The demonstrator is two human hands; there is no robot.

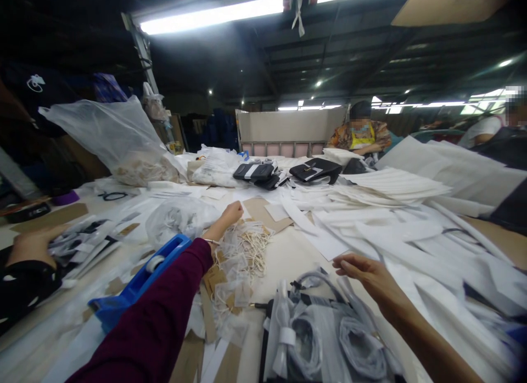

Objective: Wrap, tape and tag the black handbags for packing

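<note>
My left hand (233, 213) is closed, held over the far side of a pile of hang tags with cream strings (253, 246); whether something is inside its fingers cannot be made out. My right hand (359, 268) has its fingers apart and slightly curled, with nothing between them, above the right far corner of a black bag (321, 339). The bag lies near the front edge, with its straps and coiled cords wrapped in clear plastic and white bands. A blue tape dispenser (142, 281) stands left of the tags, partly behind my left sleeve.
Black pouches (315, 170) lie at the back. White sheets (395, 235) cover the right side. A large plastic bag (111, 136) stands at the back left. Another person's hand (37, 243) rests at the far left by wrapped straps (84, 243). A person (362, 133) sits across the table.
</note>
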